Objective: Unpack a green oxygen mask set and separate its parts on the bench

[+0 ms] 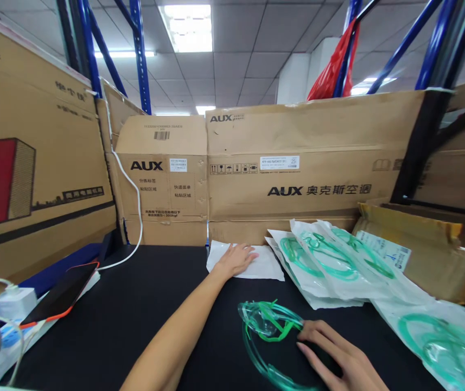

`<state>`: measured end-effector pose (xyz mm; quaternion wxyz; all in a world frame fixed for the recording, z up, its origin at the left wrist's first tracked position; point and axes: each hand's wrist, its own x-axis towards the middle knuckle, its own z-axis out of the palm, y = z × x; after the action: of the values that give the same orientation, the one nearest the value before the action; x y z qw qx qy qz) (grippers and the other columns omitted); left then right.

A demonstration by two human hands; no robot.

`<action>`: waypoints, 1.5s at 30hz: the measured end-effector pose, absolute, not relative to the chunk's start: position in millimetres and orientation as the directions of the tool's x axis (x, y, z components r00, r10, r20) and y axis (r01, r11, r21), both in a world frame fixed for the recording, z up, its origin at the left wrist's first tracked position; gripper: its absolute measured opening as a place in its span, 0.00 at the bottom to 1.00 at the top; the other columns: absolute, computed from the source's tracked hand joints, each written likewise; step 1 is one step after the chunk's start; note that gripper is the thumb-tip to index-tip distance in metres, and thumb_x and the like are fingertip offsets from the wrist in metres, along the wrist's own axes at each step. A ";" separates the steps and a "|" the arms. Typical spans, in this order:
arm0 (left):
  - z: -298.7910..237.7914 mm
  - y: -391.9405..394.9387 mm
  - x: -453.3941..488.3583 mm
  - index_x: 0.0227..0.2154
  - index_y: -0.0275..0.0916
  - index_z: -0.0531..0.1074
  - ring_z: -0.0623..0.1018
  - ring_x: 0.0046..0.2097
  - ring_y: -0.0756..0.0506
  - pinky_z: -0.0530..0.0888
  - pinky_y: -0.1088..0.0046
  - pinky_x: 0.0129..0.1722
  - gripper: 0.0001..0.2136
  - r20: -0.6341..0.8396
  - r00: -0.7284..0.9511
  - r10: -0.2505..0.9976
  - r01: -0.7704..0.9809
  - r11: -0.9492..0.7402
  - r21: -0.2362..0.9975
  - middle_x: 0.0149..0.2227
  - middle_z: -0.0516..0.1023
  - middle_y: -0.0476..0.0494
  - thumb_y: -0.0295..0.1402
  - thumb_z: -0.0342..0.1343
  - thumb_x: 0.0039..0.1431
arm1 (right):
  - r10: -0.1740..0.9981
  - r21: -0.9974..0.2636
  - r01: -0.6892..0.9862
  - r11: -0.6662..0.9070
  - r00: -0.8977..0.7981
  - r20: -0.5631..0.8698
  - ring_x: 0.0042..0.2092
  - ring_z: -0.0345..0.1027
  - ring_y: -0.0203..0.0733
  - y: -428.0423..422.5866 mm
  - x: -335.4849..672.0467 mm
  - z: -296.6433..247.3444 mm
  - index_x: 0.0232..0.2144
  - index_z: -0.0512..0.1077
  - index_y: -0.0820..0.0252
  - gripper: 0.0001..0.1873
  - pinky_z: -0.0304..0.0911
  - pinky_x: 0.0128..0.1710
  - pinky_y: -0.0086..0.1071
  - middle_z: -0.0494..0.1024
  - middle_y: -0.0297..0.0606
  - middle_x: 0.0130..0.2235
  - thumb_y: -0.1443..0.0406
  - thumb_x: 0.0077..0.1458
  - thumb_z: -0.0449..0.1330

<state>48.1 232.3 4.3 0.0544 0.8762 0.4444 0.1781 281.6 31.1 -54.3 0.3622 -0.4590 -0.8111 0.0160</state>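
Both arms extended forward, hands low and open.
Left hand point(235, 259): forearm stretched far ahead, palm down, fingers spread flat. Right hand point(340, 355): nearer the body, palm down, fingers loosely curved, fingertips pointing left.

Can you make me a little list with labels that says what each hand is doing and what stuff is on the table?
Left hand: left hand lies flat on a white empty plastic pouch.
Right hand: right hand touches a loose clear mask with green tubing.
Table: black table top.
Pile: sealed white packets with green tubing, right of the pouch.
Left side: black phone with orange edge, on a white cable.
Behind: brown cardboard boxes marked AUX.
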 end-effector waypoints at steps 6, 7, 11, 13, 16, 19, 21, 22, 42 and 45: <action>32.8 193.6 35.8 0.50 0.37 0.75 0.76 0.54 0.41 0.69 0.55 0.57 0.16 0.352 0.508 0.786 0.702 -0.615 0.360 0.51 0.78 0.39 0.41 0.48 0.72 | 0.733 -0.378 0.660 0.649 -0.408 0.545 0.48 0.77 0.42 43.6 250.8 -48.8 0.40 0.75 0.54 0.09 0.72 0.47 0.29 0.78 0.41 0.45 0.63 0.68 0.54; 34.8 181.9 29.9 0.48 0.38 0.76 0.78 0.50 0.42 0.71 0.59 0.54 0.16 0.338 0.517 0.786 0.686 -0.617 0.385 0.48 0.80 0.41 0.41 0.47 0.72 | 0.731 -0.384 0.649 0.657 -0.423 0.536 0.47 0.77 0.42 45.0 245.5 -48.0 0.39 0.74 0.54 0.09 0.72 0.47 0.29 0.77 0.40 0.44 0.64 0.68 0.54; 30.5 127.1 -2.1 0.41 0.43 0.80 0.79 0.39 0.45 0.72 0.72 0.41 0.16 0.248 0.533 0.809 0.653 -0.579 0.488 0.37 0.83 0.47 0.46 0.52 0.67 | 0.713 -0.391 0.613 0.687 -0.462 0.527 0.43 0.76 0.39 45.4 227.1 -42.9 0.39 0.70 0.55 0.08 0.70 0.45 0.29 0.75 0.40 0.42 0.66 0.69 0.52; 23.2 102.1 -18.8 0.42 0.44 0.80 0.79 0.40 0.46 0.72 0.73 0.41 0.16 0.221 0.506 0.833 0.654 -0.538 0.532 0.39 0.82 0.48 0.46 0.52 0.67 | 0.712 -0.380 0.621 0.686 -0.464 0.527 0.41 0.75 0.39 43.3 218.7 -37.9 0.39 0.70 0.55 0.09 0.70 0.44 0.29 0.75 0.39 0.41 0.66 0.69 0.50; 11.9 76.7 -36.1 0.42 0.48 0.80 0.78 0.44 0.45 0.71 0.73 0.43 0.16 0.174 0.468 0.866 0.661 -0.474 0.582 0.41 0.81 0.50 0.49 0.51 0.66 | 0.726 -0.369 0.650 0.665 -0.444 0.525 0.40 0.76 0.39 41.5 206.8 -29.2 0.40 0.70 0.54 0.10 0.71 0.42 0.30 0.75 0.37 0.41 0.66 0.70 0.49; 6.1 65.0 -40.8 0.42 0.51 0.80 0.77 0.47 0.44 0.71 0.71 0.47 0.16 0.129 0.441 0.888 0.666 -0.421 0.616 0.42 0.81 0.52 0.53 0.53 0.64 | 0.710 -0.324 0.670 0.668 -0.441 0.549 0.42 0.76 0.41 46.4 196.5 -25.2 0.47 0.71 0.53 0.10 0.72 0.42 0.32 0.76 0.38 0.43 0.66 0.69 0.50; 5.6 61.4 -38.7 0.43 0.52 0.79 0.75 0.50 0.42 0.69 0.68 0.51 0.17 0.089 0.424 0.901 0.669 -0.378 0.640 0.44 0.80 0.52 0.55 0.56 0.61 | 0.687 -0.261 0.680 0.685 -0.484 0.542 0.44 0.76 0.44 52.9 191.5 -27.0 0.48 0.71 0.53 0.10 0.73 0.45 0.36 0.76 0.40 0.44 0.67 0.68 0.53; 5.6 60.1 -37.0 0.43 0.52 0.79 0.75 0.51 0.42 0.69 0.67 0.53 0.18 0.068 0.417 0.906 0.671 -0.358 0.649 0.45 0.79 0.51 0.56 0.57 0.59 | 0.680 -0.234 0.683 0.692 -0.509 0.528 0.45 0.76 0.45 56.4 189.6 -28.7 0.47 0.72 0.54 0.10 0.72 0.48 0.39 0.77 0.40 0.44 0.67 0.67 0.54; -2.9 45.7 -27.4 0.44 0.46 0.76 0.73 0.55 0.40 0.65 0.63 0.58 0.24 0.087 0.405 0.910 0.653 -0.355 0.669 0.47 0.78 0.45 0.51 0.37 0.72 | 0.655 -0.177 0.668 0.723 -0.583 0.481 0.38 0.73 0.42 62.3 185.8 -36.8 0.44 0.72 0.56 0.11 0.66 0.40 0.37 0.76 0.39 0.40 0.65 0.71 0.49; -4.5 46.1 -26.2 0.42 0.46 0.77 0.74 0.53 0.40 0.66 0.64 0.55 0.23 0.076 0.387 0.919 0.671 -0.337 0.660 0.45 0.79 0.45 0.49 0.38 0.72 | 0.659 -0.181 0.667 0.723 -0.586 0.471 0.38 0.73 0.43 59.7 185.5 -34.8 0.43 0.71 0.56 0.10 0.66 0.41 0.38 0.76 0.38 0.39 0.66 0.71 0.50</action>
<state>-26.2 46.1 -4.5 0.2748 0.7862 0.5057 0.2252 185.5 59.7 -34.8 0.2613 -0.3721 -0.8906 -0.0076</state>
